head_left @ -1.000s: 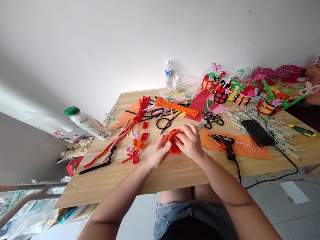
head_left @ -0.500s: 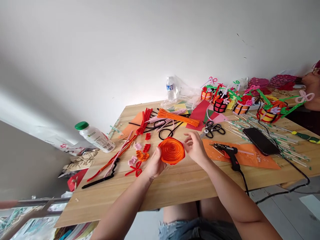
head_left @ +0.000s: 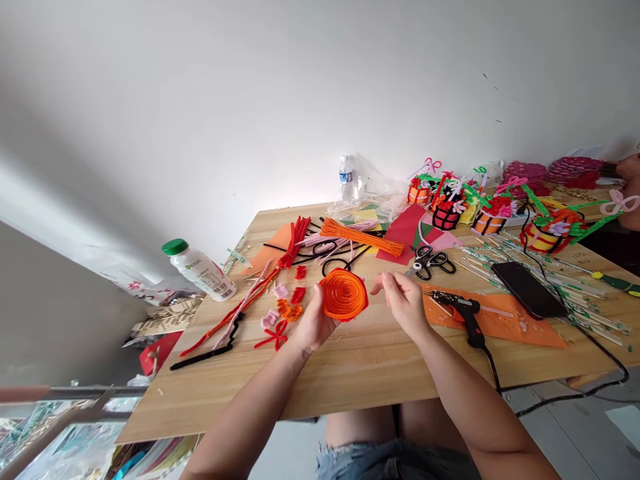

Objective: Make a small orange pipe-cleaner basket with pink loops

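Note:
My left hand (head_left: 316, 325) grips a small bowl-shaped coil of orange pipe cleaner (head_left: 344, 295) with a red rim, thumb on the near left edge and fingers beneath. The bowl's hollow faces me. Just right of it, apart from the rim, is my right hand (head_left: 404, 303); its fingers are loosely bent, and I see nothing held in them. To the left lie a red pipe-cleaner bow (head_left: 274, 336), a curled orange piece (head_left: 290, 310), and small pink (head_left: 270, 319) and red curls (head_left: 299, 295).
A glue gun (head_left: 463, 308) rests on orange felt (head_left: 535, 331), near scissors (head_left: 429, 262) and a phone (head_left: 529, 289). Behind are pipe-cleaner bundles (head_left: 363, 237) and decorated little baskets (head_left: 547, 230). A white bottle (head_left: 203, 270) stands left. Another person's arm (head_left: 631, 175) shows far right.
My right hand has drawn away from the bowl's right rim, slightly right and down, and its fingers have curled more. My left hand still holds the bowl. The view has shifted slightly.

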Demonstrator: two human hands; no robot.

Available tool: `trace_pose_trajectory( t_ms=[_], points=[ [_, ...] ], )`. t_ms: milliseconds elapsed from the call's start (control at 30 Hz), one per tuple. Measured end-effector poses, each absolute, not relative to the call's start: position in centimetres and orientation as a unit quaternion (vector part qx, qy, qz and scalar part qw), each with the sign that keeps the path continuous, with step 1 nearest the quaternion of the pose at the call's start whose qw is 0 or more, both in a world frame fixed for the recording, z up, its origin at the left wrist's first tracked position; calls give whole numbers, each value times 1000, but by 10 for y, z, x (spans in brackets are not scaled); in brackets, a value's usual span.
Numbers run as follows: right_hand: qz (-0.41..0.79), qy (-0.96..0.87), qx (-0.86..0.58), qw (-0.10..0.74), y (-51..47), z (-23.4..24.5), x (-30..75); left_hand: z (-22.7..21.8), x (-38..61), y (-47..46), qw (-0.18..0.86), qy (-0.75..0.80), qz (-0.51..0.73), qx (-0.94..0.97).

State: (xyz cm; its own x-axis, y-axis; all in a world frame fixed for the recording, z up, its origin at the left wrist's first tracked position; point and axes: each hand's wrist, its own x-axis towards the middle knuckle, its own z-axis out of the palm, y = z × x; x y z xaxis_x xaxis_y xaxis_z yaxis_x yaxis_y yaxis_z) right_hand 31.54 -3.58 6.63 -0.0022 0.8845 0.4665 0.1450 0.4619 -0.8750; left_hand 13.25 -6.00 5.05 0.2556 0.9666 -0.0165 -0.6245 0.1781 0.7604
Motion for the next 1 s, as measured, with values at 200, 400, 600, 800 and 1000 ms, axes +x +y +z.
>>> trace_pose_trajectory(
  t_ms=[200, 400, 600, 800, 1000],
  points=[
    [420, -650, -358, 523, -32, 62, 309, 39, 135, -57, 674, 327, 574, 331],
    [433, -622, -345, 554, -34, 60, 306, 24, 126, -54, 606, 368, 575, 409],
    [391, -636, -338, 574, -31, 60, 310, 24, 121, -61, 496, 400, 534, 556],
    [323, -684, -307, 577, -31, 55, 310, 35, 124, -65, 433, 393, 561, 586],
    [188, -687, -292, 639, -33, 53, 310, 41, 131, -64, 557, 352, 577, 483]
  ],
)
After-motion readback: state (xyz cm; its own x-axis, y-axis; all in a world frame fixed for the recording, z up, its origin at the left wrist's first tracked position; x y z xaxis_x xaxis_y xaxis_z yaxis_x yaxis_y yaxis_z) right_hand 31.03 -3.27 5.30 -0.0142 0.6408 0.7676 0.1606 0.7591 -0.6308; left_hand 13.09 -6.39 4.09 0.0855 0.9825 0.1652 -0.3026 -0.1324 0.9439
